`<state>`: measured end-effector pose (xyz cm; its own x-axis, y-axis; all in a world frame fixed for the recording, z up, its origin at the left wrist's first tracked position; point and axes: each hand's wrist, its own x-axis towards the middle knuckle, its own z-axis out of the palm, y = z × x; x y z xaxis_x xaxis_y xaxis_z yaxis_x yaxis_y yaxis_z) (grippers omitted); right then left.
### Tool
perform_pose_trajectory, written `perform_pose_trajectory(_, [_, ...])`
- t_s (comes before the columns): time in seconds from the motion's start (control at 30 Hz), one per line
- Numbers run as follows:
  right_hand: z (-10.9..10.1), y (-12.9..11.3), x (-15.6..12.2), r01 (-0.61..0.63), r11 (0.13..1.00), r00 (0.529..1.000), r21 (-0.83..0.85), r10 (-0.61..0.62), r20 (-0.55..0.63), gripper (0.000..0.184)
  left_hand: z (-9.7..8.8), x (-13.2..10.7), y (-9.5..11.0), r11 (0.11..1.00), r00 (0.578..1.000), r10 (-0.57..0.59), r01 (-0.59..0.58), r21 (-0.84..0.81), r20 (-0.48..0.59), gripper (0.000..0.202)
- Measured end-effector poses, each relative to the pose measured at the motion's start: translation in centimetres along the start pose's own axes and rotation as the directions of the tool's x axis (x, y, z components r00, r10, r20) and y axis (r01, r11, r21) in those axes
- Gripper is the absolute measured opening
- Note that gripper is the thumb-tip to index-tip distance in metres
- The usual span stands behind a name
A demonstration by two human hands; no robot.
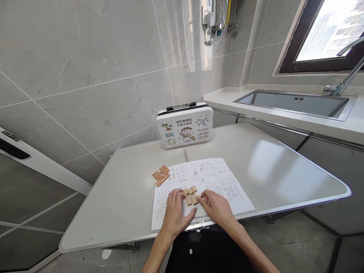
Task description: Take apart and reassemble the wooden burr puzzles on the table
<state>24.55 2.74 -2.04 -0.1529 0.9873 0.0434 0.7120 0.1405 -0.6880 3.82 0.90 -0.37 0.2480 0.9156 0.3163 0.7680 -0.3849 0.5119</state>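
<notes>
Several small pale wooden blocks (189,201) lie in a cluster on a printed paper sheet (239,201) near the table's front edge. At the cluster's left side is my left hand (176,212), its fingertips touching the blocks and its thumb stretched out apart below them. From the right, my right hand (216,206) pinches a small pale block at the cluster's right edge between thumb and fingers. Darker brown notched wooden pieces (161,176) rest together at the sheet's upper left corner.
A white cartoon-printed case (186,129) stands upright at the back of the folding table (119,197), near the grey tiled wall. To the right are a counter with a sink (292,104) and a faucet (341,86) below a window.
</notes>
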Motion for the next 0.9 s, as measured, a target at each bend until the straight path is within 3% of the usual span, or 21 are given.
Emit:
perform_pose_trajectory(0.17, [-1.1, 2.0, 0.2, 0.040, 0.983, 0.999, 0.177, -0.037, -0.021, 0.035, 0.6, 2.5, -0.3, 0.997, 0.992, 0.052, -0.045, -0.064, 0.119, 0.079])
perform_pose_trajectory(0.37, [-1.3, 4.0, 0.7, 0.050, 0.937, 0.998, 0.347, -0.029, -0.064, 0.043, 1.5, 4.2, -1.0, 0.995, 0.984, 0.077, -0.065, -0.076, 0.162, 0.072])
perform_pose_trajectory(0.53, [-1.3, 4.0, 0.6, 0.041, 0.921, 0.998, 0.388, -0.015, -0.069, 0.043, 0.0, 2.7, -3.7, 0.995, 0.996, -0.091, 0.091, -0.034, -0.012, 0.063])
perform_pose_trajectory(0.73, [-1.2, 4.0, 0.3, 0.033, 0.916, 0.998, 0.399, -0.012, -0.054, 0.044, -3.4, 0.7, -7.1, 0.950, 0.924, -0.286, 0.308, 0.049, -0.255, 0.064])
perform_pose_trajectory(0.9, [-1.3, 4.0, 0.2, 0.021, 0.917, 0.999, 0.398, -0.002, -0.050, 0.045, -4.2, 0.3, -8.2, 0.907, 0.883, -0.340, 0.398, 0.135, -0.322, 0.066])
